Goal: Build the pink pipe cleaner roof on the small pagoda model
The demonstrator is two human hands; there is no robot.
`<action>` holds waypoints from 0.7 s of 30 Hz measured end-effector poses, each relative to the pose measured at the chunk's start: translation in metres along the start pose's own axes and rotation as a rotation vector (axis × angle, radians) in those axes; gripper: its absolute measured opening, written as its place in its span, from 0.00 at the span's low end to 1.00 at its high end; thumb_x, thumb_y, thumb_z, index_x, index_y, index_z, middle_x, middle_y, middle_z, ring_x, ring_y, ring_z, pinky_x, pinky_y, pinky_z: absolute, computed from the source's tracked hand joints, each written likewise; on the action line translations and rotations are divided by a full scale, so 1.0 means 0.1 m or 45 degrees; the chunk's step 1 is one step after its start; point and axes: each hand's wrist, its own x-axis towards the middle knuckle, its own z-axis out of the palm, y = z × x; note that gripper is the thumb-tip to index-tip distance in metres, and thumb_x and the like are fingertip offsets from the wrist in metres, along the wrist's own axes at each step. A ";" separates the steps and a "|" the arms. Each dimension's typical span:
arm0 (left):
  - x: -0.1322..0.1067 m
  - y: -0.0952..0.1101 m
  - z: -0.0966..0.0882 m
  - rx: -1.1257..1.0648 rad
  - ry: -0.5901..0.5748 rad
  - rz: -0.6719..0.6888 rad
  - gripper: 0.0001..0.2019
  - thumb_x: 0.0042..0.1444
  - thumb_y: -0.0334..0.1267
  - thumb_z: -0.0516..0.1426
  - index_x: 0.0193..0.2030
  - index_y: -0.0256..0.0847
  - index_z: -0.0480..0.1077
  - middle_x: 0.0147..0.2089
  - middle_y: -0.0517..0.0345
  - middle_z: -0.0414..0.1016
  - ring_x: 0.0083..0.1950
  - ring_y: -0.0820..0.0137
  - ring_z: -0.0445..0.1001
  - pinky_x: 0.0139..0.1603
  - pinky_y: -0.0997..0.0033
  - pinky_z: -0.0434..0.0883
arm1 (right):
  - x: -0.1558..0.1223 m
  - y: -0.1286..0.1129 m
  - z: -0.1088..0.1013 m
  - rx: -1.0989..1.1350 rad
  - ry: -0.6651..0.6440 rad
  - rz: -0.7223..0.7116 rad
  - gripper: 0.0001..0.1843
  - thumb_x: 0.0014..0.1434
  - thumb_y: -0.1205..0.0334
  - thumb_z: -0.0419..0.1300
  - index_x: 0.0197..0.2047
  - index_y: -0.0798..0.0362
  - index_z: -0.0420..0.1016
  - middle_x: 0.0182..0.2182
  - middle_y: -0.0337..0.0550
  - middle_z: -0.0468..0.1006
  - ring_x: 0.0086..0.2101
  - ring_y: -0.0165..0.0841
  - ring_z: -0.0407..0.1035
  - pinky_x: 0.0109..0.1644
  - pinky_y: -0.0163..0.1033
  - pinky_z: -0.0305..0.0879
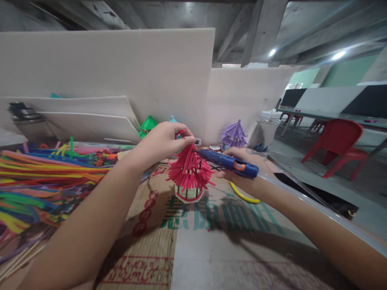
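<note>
A small red pavilion model [191,171], with a two-tiered roof of fuzzy pipe cleaners and brown posts on a pale base, stands upright on the cardboard. My left hand [167,139] is closed in a pinch at the roof's peak, with a short red pipe cleaner piece [180,132] showing between its fingers. Wrapped in my right hand [244,165] is a blue hot glue gun [226,160], a long clear glue stick [302,198] trailing from its back end. Its nozzle points left and meets or nearly meets the upper roof; I cannot tell which.
Many coloured pipe cleaners [51,177] are heaped at left. Behind stand a green model [148,125], a purple model [234,133] and a clear plastic jar [266,131]. White boards [105,68] rise at the back. A yellow ring [243,195] lies under my right hand.
</note>
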 end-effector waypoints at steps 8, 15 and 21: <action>0.01 -0.01 0.01 -0.025 -0.004 -0.020 0.14 0.58 0.46 0.57 0.34 0.39 0.77 0.27 0.59 0.73 0.27 0.72 0.65 0.29 0.72 0.59 | 0.00 0.00 -0.03 0.017 -0.068 -0.015 0.20 0.55 0.40 0.64 0.40 0.47 0.75 0.25 0.38 0.78 0.25 0.33 0.70 0.28 0.34 0.56; 0.01 -0.02 0.00 -0.035 -0.014 -0.024 0.14 0.58 0.47 0.57 0.34 0.39 0.77 0.26 0.59 0.72 0.27 0.72 0.65 0.29 0.72 0.59 | -0.01 -0.01 -0.02 0.012 -0.064 0.019 0.22 0.53 0.38 0.65 0.39 0.48 0.75 0.24 0.37 0.77 0.24 0.32 0.69 0.27 0.33 0.55; 0.01 -0.02 0.00 -0.022 -0.017 -0.021 0.14 0.58 0.47 0.57 0.34 0.39 0.77 0.26 0.59 0.72 0.27 0.72 0.64 0.28 0.72 0.58 | -0.01 -0.02 -0.02 -0.004 -0.045 0.005 0.20 0.54 0.39 0.65 0.38 0.47 0.75 0.24 0.37 0.77 0.24 0.32 0.69 0.27 0.33 0.55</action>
